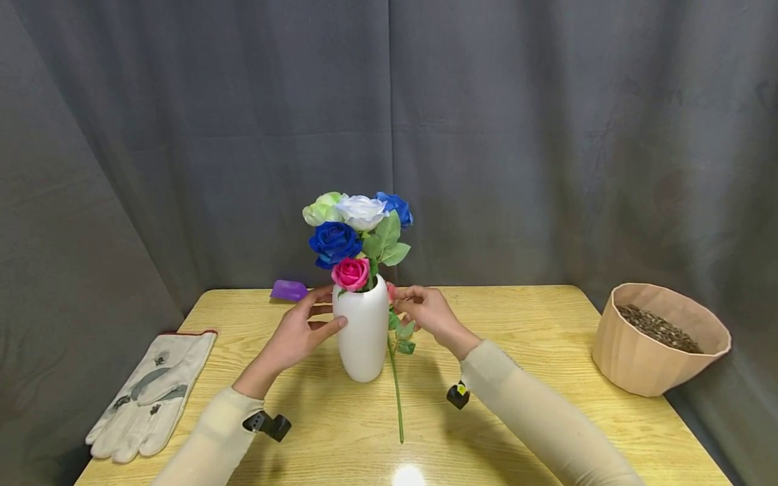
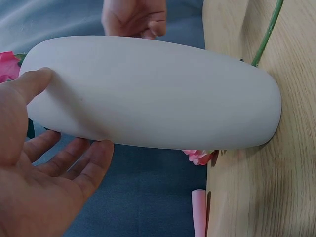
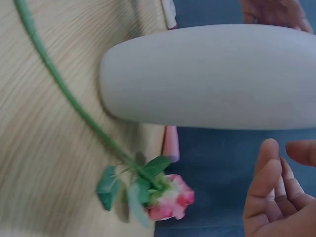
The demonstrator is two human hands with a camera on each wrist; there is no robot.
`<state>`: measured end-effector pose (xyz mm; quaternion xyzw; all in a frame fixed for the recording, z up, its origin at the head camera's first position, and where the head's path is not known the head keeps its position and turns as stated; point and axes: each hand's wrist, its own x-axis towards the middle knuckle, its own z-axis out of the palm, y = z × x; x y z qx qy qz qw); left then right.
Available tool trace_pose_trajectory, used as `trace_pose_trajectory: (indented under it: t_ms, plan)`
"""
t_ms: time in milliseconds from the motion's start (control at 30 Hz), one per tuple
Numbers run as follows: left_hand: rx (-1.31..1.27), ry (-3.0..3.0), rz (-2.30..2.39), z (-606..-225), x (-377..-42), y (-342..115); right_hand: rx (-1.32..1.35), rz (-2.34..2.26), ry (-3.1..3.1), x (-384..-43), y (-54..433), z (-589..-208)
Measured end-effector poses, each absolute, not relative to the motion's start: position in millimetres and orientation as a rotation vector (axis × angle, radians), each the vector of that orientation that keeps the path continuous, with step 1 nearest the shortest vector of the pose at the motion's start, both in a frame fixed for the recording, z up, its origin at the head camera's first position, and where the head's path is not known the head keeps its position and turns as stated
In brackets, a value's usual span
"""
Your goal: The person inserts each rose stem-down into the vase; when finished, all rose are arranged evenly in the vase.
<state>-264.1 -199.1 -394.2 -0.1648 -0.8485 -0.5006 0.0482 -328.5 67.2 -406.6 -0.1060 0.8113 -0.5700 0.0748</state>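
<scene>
Left hand: my left hand (image 1: pixel 300 331) was relaxed, thumb touching the tall white ceramic vase (image 1: pixel 362 331).
Right hand: my right hand (image 1: pixel 425 312) was released, fingers loosely bent, just beside the vase, holding nothing.
Vase: stood upright on the light wooden surface (image 1: pixel 535 378), with roses inside.
Loose flower: a pink rose with long green stem (image 1: pixel 396 378) lay on the surface beside the vase.

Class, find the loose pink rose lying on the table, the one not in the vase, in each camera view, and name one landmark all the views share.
Head view: the loose pink rose lies right of the vase, stem toward the camera, bloom mostly hidden.
Left wrist view: its bloom peeks out under the vase; stem top right.
Right wrist view: bloom bottom centre, stem to the top left.
Shared landmark: the white vase.
</scene>
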Motion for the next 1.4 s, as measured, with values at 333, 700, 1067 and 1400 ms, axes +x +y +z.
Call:
trace_pose_trajectory:
  t_ms: [333,700,1067,1400]
  plan:
    - [-0.501,-2.582,-1.537,-395.0,-264.5,-199.5,-0.281,-1.61,2.441,-338.7,67.8,-440.7]
    - [-0.505,-2.581,-1.539,-395.8,-265.2,-199.5,-0.254,-1.527,2.428,-345.8,57.3,-472.2]
    - [-0.498,-2.593,-1.534,-397.9,-265.8,-200.2,-0.233,-1.497,2.392,-349.1,58.1,-486.9]
    - [-0.494,-2.605,-1.535,-396.8,-265.1,-200.2,-0.199,-1.42,2.438,-349.8,67.8,-488.2]
